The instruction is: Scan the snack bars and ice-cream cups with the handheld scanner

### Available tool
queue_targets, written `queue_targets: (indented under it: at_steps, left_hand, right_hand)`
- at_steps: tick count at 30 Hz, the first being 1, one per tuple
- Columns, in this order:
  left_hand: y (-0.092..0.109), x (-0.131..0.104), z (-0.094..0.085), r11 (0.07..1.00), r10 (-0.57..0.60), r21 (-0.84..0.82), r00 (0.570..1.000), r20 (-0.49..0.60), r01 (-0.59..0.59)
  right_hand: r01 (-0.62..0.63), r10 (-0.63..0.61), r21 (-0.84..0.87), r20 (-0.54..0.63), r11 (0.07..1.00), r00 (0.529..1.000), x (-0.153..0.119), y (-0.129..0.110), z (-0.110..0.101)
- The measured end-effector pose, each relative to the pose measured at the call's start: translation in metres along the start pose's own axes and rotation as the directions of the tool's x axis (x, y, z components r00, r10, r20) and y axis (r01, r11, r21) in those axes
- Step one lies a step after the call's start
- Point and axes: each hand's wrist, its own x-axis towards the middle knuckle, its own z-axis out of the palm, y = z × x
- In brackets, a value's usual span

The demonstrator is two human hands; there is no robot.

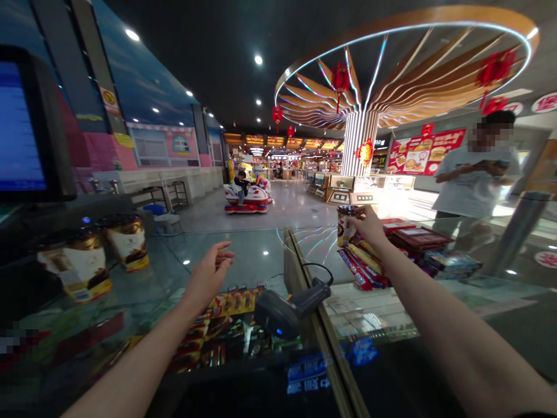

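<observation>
My right hand (369, 226) has its fingers around the upper side of a brown and white cup (343, 227) on the glass counter (169, 255). Just in front of that cup lie long packaged snacks (359, 264) in red and yellow wrappers. Over the counter's left part, my left hand (214, 267) is held with its fingers apart and nothing in them. A black barcode scanner (278, 313) rests between my two forearms, its handle over the wooden divider. Several similar cups (126, 241) stand at the left.
Flat boxes (422, 238) are piled right of the held cup. A monitor (26, 128) is at the far left, a metal post (520, 232) at the right. Beyond the counter a person (478, 168) stands holding a phone. Small packets (235, 302) show beneath the glass.
</observation>
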Motion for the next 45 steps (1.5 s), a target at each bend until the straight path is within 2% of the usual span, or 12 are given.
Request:
queue_targets:
  at_steps: [3, 6, 13, 21, 27, 33, 41, 45]
  left_hand:
    - [-0.002, 0.000, 0.000, 1.000, 0.001, -0.001, 1.000, 0.005, -0.001]
    - [-0.003, 0.000, 0.001, 1.000, 0.004, 0.004, 1.000, 0.013, -0.004]
    - [-0.002, -0.002, 0.002, 1.000, 0.030, -0.002, 0.999, 0.013, -0.030]
    - [-0.002, -0.001, 0.003, 1.000, 0.011, -0.014, 1.000, 0.028, -0.011]
    - [-0.009, 0.000, 0.005, 0.999, 0.018, -0.031, 1.000, 0.020, -0.017]
    - [-0.010, -0.002, 0.006, 0.998, 0.029, -0.050, 0.999, 0.015, -0.029]
    - [-0.007, -0.001, 0.008, 0.996, 0.059, -0.074, 0.998, 0.010, -0.058]
    - [-0.004, -0.003, 0.009, 0.988, 0.116, -0.102, 0.993, 0.019, -0.113]
  right_hand:
    - [-0.067, 0.064, -0.075, -0.042, 0.995, 0.997, -0.001, -0.013, 0.003]
    - [-0.067, 0.059, -0.111, -0.071, 0.992, 0.996, -0.003, -0.023, 0.005]
    - [-0.008, 0.007, -0.017, -0.058, 1.000, 0.998, -0.007, -0.027, 0.011]
    - [0.021, -0.029, 0.198, 0.037, 0.980, 0.999, -0.012, -0.042, 0.034]
    - [0.017, -0.053, 0.300, 0.111, 0.954, 0.992, -0.023, -0.069, 0.062]
    - [-0.062, -0.042, 0.414, 0.238, 0.908, 0.970, -0.039, -0.098, 0.084]
    - [-0.058, -0.159, 0.536, 0.351, 0.842, 0.923, -0.068, -0.135, 0.090]
    - [-0.073, -0.212, 0.595, 0.395, 0.800, 0.894, -0.082, -0.152, 0.092]
